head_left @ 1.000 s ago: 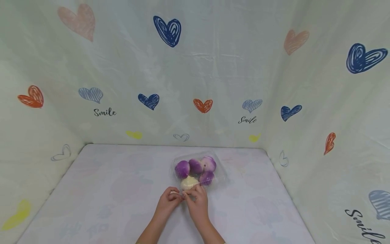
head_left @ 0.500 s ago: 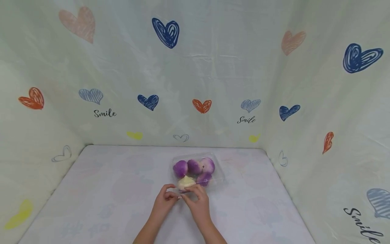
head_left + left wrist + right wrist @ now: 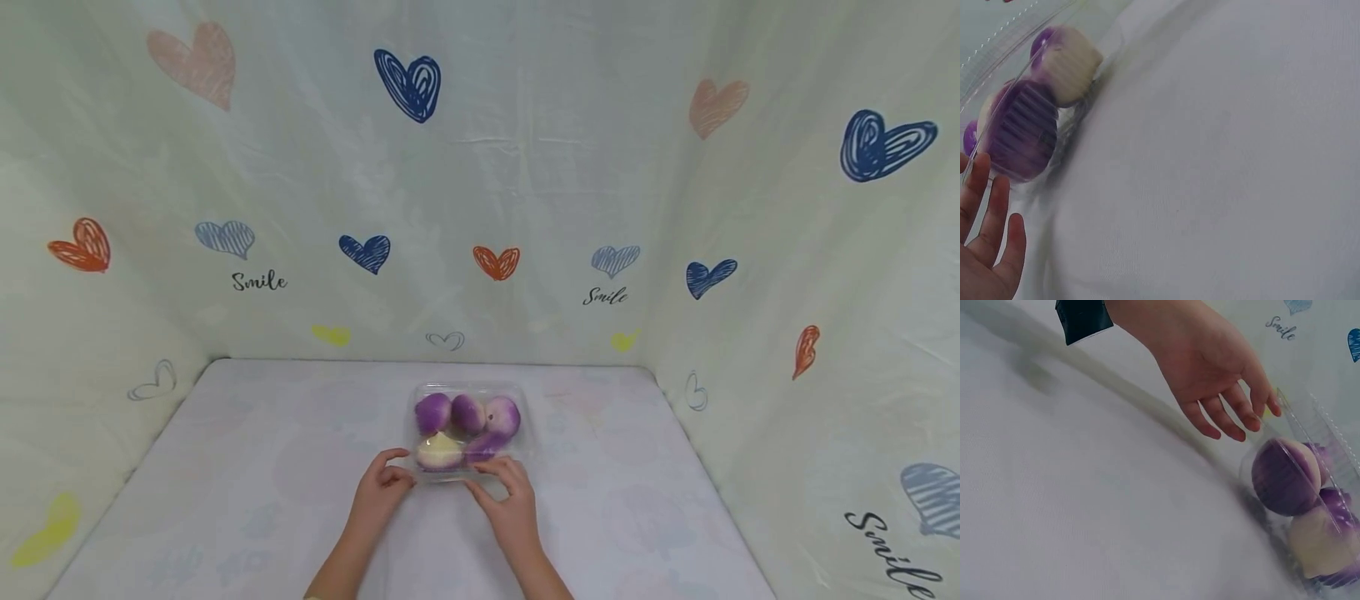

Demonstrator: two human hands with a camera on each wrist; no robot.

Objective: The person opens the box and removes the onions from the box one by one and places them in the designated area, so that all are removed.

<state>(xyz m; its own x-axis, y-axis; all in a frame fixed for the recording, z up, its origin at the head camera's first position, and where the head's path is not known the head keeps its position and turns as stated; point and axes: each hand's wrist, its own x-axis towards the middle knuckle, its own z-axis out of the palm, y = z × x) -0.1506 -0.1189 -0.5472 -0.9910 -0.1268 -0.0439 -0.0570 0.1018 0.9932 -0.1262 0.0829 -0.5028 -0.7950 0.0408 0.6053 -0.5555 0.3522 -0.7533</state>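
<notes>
A clear plastic clamshell box (image 3: 525, 450) sits on the table, holding several round purple-and-cream vegetables (image 3: 502, 416) that look like onions or turnips. One paler piece (image 3: 440, 452) with a pointed top lies at the front left. My left hand (image 3: 381, 487) has thumb and index finger at the box's front left corner; in the left wrist view its other fingers (image 3: 995, 206) extend beside the box wall. At the front right, my right hand (image 3: 512, 500) pinches the rim between thumb and index finger, its other fingers (image 3: 1213, 412) loosely bent.
A pale patterned cloth covers the table (image 3: 247, 467). Behind and at both sides hang white curtains (image 3: 525, 192) printed with hearts and the word Smile. The table's back edge runs a short way behind the box.
My hands have moved apart from the middle of the box's front edge towards its two front corners. The box has shifted slightly left and turned to stand square.
</notes>
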